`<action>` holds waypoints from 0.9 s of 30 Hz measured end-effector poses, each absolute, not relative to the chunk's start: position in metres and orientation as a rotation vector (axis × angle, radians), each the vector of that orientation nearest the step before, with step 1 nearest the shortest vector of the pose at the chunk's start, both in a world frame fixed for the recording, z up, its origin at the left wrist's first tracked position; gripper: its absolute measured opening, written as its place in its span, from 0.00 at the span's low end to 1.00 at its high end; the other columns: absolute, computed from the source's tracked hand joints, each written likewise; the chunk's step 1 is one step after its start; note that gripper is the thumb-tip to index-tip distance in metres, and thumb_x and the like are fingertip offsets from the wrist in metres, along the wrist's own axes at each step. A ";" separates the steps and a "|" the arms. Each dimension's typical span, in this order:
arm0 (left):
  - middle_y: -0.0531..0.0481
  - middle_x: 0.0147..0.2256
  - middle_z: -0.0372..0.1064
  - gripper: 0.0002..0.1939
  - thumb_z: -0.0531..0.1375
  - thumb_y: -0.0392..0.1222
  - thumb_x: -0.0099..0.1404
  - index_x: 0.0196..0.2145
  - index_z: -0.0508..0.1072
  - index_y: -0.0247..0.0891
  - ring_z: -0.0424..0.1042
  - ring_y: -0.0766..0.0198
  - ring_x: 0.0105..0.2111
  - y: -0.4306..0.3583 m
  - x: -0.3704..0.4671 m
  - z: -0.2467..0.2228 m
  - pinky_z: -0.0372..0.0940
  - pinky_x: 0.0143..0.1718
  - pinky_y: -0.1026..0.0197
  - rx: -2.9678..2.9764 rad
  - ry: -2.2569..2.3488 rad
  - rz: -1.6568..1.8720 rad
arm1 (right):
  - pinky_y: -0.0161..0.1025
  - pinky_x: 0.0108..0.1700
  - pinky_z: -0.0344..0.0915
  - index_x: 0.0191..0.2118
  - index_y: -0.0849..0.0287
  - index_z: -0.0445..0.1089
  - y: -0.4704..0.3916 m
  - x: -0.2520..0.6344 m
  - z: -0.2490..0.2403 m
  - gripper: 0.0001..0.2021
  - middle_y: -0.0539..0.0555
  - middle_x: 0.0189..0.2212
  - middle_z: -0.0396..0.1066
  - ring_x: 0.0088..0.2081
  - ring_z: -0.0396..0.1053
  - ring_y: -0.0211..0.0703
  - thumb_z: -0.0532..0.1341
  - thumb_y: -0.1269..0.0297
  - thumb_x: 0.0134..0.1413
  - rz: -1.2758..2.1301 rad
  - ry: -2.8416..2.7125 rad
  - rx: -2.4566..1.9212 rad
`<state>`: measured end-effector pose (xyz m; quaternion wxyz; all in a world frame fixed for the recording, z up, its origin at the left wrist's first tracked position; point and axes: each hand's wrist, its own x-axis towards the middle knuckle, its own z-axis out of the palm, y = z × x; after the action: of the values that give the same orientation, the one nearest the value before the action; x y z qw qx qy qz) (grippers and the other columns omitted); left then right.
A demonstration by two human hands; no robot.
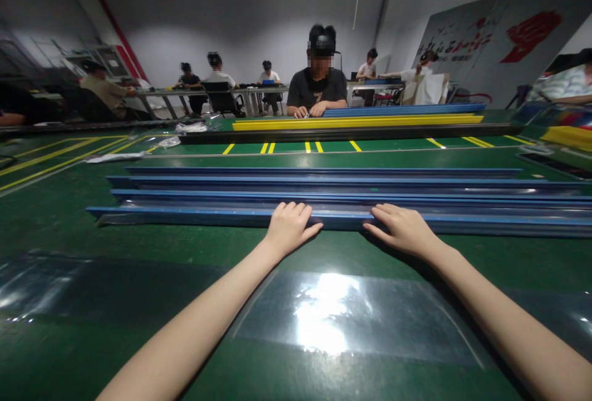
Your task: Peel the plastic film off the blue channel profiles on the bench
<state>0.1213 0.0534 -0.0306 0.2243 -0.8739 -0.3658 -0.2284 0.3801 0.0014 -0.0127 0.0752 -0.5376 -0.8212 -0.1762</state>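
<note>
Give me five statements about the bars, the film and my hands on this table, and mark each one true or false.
1. Your left hand is on the front blue rail. True.
2. Your right hand is raised well away from the rails. False: your right hand is also at the front blue rail.
3. The yellow bar lies nearer to you than the blue rails. False: the yellow bar lies beyond them.
4. Clear film lies on the green table between your forearms. True.
5. The long black bar lies on the far side of the yellow bar. False: the black bar is on the near side.
</note>
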 end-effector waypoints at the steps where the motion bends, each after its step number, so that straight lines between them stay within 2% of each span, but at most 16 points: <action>1: 0.47 0.27 0.68 0.19 0.48 0.54 0.62 0.29 0.67 0.36 0.64 0.60 0.29 0.053 0.121 -0.031 0.50 0.30 0.59 -2.412 -1.004 -0.634 | 0.34 0.30 0.53 0.31 0.59 0.64 0.002 0.380 -0.013 0.17 0.55 0.30 0.69 0.32 0.65 0.41 0.45 0.53 0.57 -0.537 -2.465 -1.612; 15: 0.48 0.27 0.68 0.15 0.49 0.49 0.62 0.29 0.67 0.36 0.65 0.61 0.30 0.054 0.121 -0.032 0.51 0.31 0.58 -2.452 -1.014 -0.700 | 0.34 0.29 0.52 0.28 0.59 0.64 0.009 0.371 -0.016 0.19 0.55 0.27 0.68 0.29 0.65 0.40 0.44 0.53 0.58 -0.655 -2.487 -1.566; 27: 0.49 0.28 0.68 0.13 0.49 0.46 0.62 0.30 0.67 0.36 0.65 0.62 0.30 0.053 0.122 -0.030 0.51 0.31 0.58 -2.464 -1.007 -0.803 | 0.34 0.30 0.53 0.31 0.59 0.64 0.014 0.339 -0.010 0.16 0.55 0.30 0.69 0.33 0.66 0.41 0.45 0.55 0.57 -0.506 -2.532 -1.540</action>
<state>0.1215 0.0534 -0.0298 0.1798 -0.8717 -0.3564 -0.2842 0.3386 0.0145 -0.0101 0.0676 -0.5112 -0.8402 -0.1679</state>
